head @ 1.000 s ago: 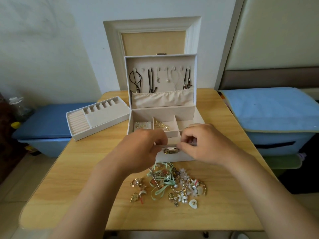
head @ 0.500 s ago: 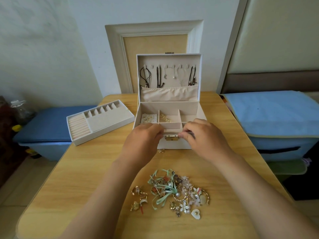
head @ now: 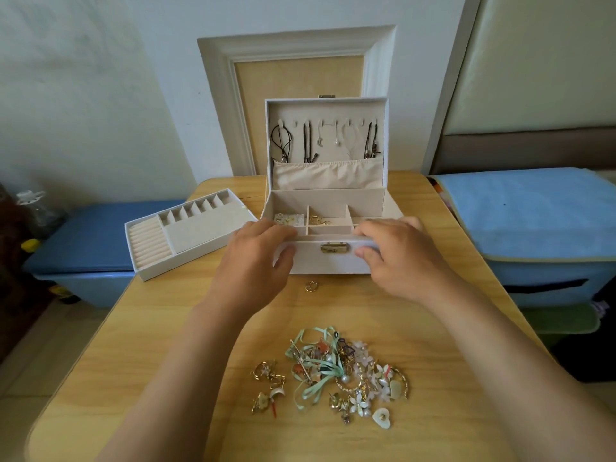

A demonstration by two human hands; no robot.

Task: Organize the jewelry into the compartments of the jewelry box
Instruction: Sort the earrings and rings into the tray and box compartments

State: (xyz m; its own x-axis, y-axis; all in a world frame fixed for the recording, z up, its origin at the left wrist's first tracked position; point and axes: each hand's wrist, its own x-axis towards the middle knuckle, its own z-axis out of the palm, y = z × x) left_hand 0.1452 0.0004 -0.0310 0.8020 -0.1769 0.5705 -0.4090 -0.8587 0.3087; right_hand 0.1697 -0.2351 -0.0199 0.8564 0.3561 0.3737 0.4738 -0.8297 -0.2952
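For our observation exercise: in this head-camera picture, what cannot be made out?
Head view: jewelry box front corner compartments, covered by the left hand and right hand gripping it.
Head view: single pieces in the jewelry pile, tangled, too small.
Head view: necklaces, lower ends behind the lid pouch.

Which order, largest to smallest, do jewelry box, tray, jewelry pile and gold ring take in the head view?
1. jewelry box
2. tray and jewelry pile: look alike; pile is nearer
3. gold ring

hidden: jewelry box (head: 330, 261) front corners under left hand (head: 256, 261), right hand (head: 403, 261) | too small: single pieces in jewelry pile (head: 333, 371), nearer than both hands | cut off: forearms (head: 166, 395), counter (head: 160, 328) near edge at bottom
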